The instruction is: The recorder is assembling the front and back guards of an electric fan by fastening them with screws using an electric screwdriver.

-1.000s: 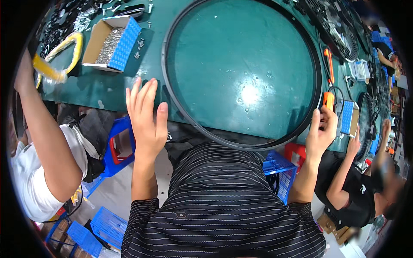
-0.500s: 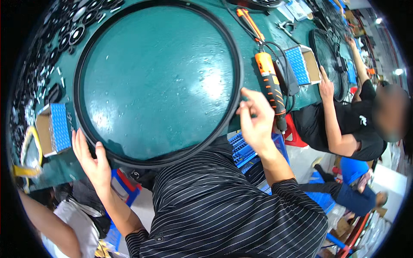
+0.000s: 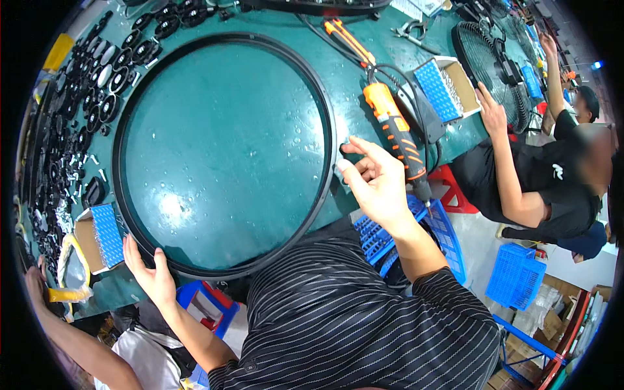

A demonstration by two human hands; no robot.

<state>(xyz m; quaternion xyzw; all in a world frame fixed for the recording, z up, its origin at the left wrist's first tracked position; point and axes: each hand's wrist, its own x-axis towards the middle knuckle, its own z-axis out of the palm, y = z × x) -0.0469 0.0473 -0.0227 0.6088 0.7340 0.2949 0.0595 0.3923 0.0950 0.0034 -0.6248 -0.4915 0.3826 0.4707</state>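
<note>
A large thin black ring (image 3: 331, 130) lies flat on the green tabletop. My left hand (image 3: 155, 276) is open at its lower left edge, fingers along the outside and thumb over the rim; whether they press on it I cannot tell. My right hand (image 3: 378, 182) is just off the ring's right side, thumb and forefinger apart and the other fingers curled. Small dark patches by its fingertips could be shadows. Right of that hand lies an orange and black power screwdriver (image 3: 398, 133), its tip toward the table's near edge.
Blue-sided cardboard boxes stand at left (image 3: 106, 235) and right (image 3: 439, 91), the right one holding small metal parts. Black round parts (image 3: 119, 79) crowd the left side. Pliers (image 3: 414, 32) and a fan grille (image 3: 484, 58) lie far right. A co-worker's hand (image 3: 493, 116) is beside the grille.
The view has shifted. The ring sits closer to the left box and farther from the screwdriver. My right hand has come away from the ring's edge; my left stays beside it.
</note>
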